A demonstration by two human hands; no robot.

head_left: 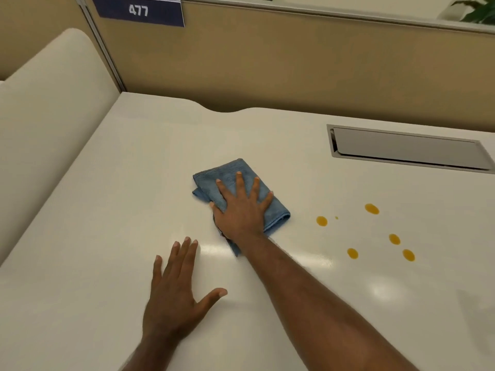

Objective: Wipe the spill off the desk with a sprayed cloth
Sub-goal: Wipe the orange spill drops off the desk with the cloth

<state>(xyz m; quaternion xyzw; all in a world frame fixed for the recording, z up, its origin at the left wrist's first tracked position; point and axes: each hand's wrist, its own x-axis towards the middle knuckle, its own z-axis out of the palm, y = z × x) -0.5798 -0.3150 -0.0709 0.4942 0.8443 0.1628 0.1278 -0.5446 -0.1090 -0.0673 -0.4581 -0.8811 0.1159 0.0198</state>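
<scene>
A left hand (174,298) braces flat on the white bench (107,196), fingers spread and empty. Farther out, the right hand (242,210) presses a folded blue cloth (233,170) (fingers splayed, not gripping). Orange spill drops (371,208) lie well right; a careless sweep could smear them.

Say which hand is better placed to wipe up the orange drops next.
The right hand. It lies flat on the blue cloth, and the orange drops sit just to the cloth's right on the desk. The left hand rests empty on the far side from them.
</scene>
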